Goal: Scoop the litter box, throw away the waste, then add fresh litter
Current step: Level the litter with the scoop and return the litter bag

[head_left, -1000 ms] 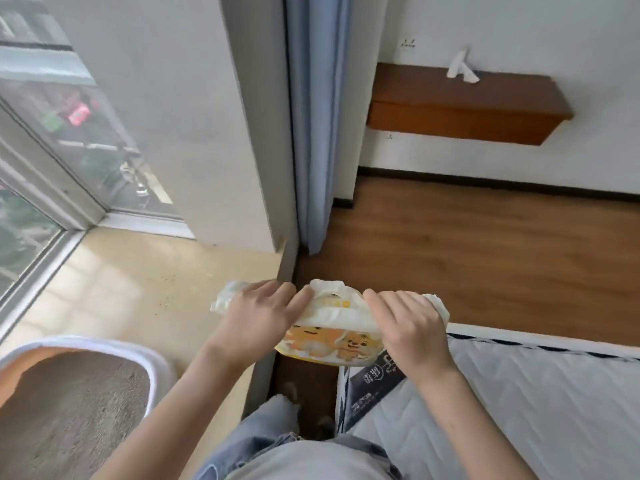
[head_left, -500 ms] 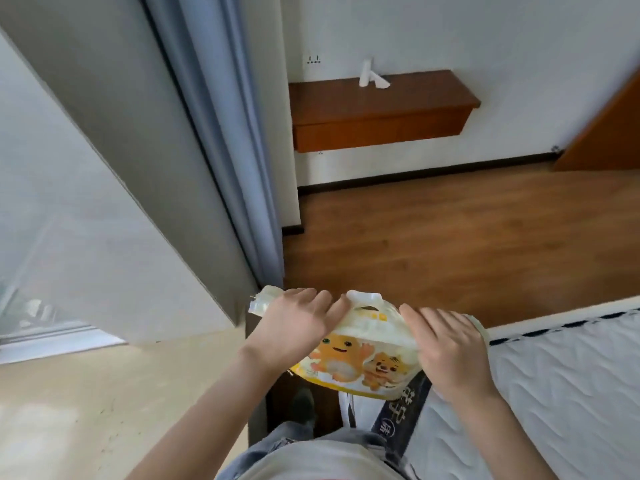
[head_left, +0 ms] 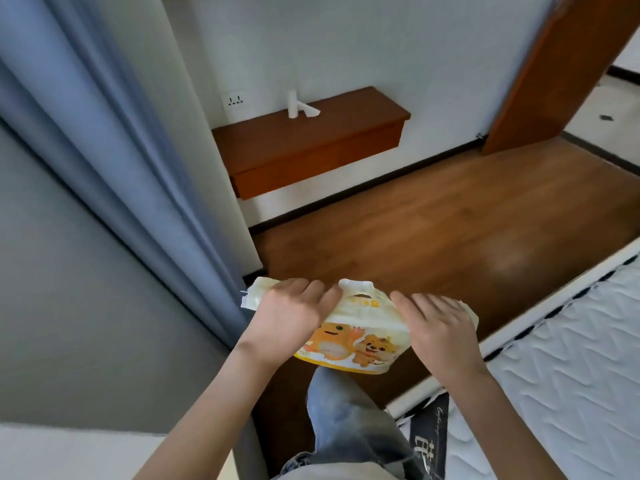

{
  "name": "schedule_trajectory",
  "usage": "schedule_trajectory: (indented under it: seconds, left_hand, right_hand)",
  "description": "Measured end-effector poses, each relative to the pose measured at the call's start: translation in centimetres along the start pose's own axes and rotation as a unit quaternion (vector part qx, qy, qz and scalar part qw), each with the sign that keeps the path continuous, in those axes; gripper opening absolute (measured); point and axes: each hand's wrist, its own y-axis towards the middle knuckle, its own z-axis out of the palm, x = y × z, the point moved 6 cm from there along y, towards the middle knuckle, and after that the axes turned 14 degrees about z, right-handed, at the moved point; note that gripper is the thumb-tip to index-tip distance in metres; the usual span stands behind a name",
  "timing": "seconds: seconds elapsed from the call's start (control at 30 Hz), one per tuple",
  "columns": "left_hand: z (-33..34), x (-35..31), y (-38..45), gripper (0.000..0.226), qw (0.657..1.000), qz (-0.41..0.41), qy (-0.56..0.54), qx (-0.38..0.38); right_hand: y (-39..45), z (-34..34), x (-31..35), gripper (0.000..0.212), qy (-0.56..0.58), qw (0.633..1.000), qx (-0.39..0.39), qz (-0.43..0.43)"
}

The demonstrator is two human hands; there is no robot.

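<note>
A blue curtain (head_left: 114,161) is hanging down the left of the frame, beside a wooden shelf (head_left: 311,147) at upper centre. At lower centre, a cartoon-printed litter bag (head_left: 360,337) is being gripped along its top by the left hand (head_left: 291,317) and right hand (head_left: 440,327); its contents are hidden. A mattress (head_left: 568,375) is lying at lower right.
</note>
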Motion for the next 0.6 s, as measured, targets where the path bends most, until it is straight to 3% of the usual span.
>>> schedule_trajectory:
  seconds: [0.17,0.33,0.47,0.6]
  left_hand:
    - [4.0,4.2,5.9,0.040,1.000,0.026,-0.009,-0.009]
    - [9.6,7.5,14.1,0.042,0.997,0.071,-0.034,0.004]
    - [14.0,9.5,21.5,0.058,0.990,0.095,-0.081,0.060]
    - [16.8,10.8,29.4,0.063,0.983,0.131,-0.108,0.070]
  right_hand:
    - [5.3,3.3,-3.8,0.023,-0.024,1.000,0.006,0.010]
    - [9.9,7.7,-10.5,0.023,-0.036,0.997,0.046,0.052]
    - [13.2,10.8,-16.5,0.053,-0.045,0.987,0.124,0.093]
    - [16.6,12.4,-22.4,0.052,-0.046,0.980,0.137,0.139]
